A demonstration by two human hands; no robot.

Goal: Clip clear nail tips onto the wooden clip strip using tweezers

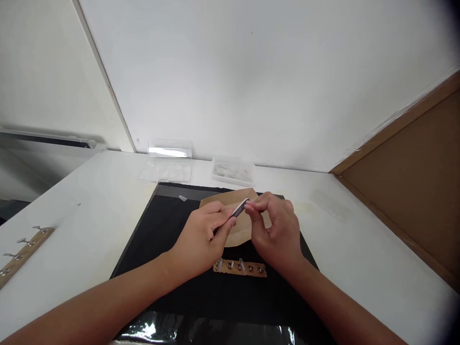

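White desk (97, 206), with a wooden strip (35, 245) bearing metal pieces (26, 241) at the near left, then an open clear box (166, 168) at the back. Next, the left hand (204, 232) pinches a dark, pale-edged flat stick (239, 209) between thumb and fingers, slanting above a brown paper tray (230, 196) on the black mat (154, 230). Nearer lies a second wooden strip (233, 266) with shiny studs (250, 269). The right hand's (276, 227) thumb and fingertips press together by the stick's upper end; whether they hold something small, I cannot tell
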